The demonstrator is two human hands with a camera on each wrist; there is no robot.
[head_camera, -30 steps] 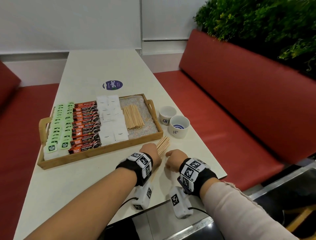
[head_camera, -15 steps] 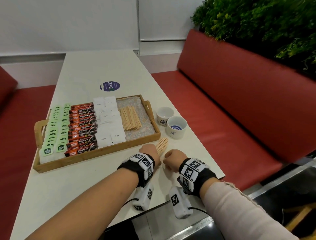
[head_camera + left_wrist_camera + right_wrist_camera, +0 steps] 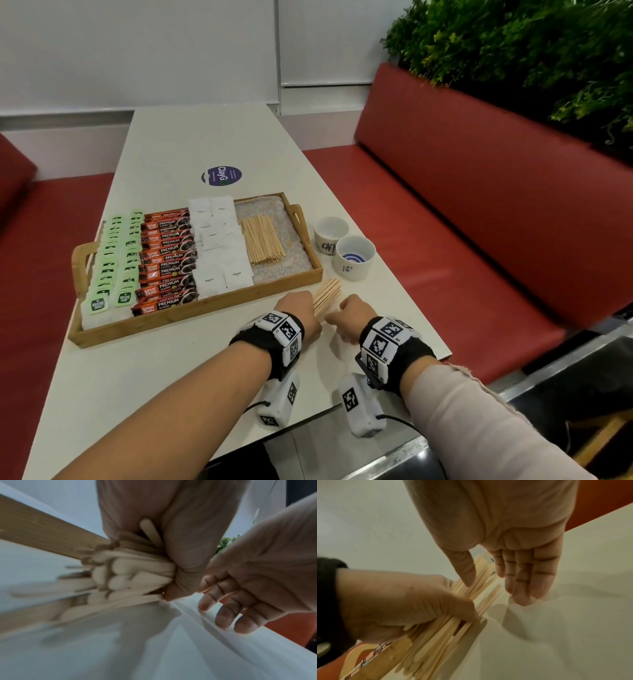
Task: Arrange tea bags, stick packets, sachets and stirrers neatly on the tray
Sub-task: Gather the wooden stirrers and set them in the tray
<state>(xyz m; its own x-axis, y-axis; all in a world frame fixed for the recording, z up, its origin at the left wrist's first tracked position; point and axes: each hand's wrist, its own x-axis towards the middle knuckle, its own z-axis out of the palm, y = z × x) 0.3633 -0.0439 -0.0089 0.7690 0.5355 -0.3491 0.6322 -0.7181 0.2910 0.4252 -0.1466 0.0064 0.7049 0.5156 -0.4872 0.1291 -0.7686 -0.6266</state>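
Since the earlier frames little has shifted: both hands stay at the loose bundle of stirrers [image 3: 326, 296], only the head view swinging slightly. The left hand [image 3: 297, 315] is clamped round those flat, round-ended wooden sticks, which lie on the smooth white counter [image 3: 144, 370] just off the wooden tray's [image 3: 191, 313] near rim, at its 5 o'clock. The right hand [image 3: 352, 317] hovers apart, fingers [image 3: 524, 577] loosely bent, thumb touching the sticks. In the tray: green-tagged tea bags [image 3: 113, 260], glossy stick packets [image 3: 168, 260], white paper sachets [image 3: 219, 246], fanned stirrers [image 3: 262, 240].

Wooden stirrers [image 3: 327, 295] bundled, beside tray [image 3: 205, 310]
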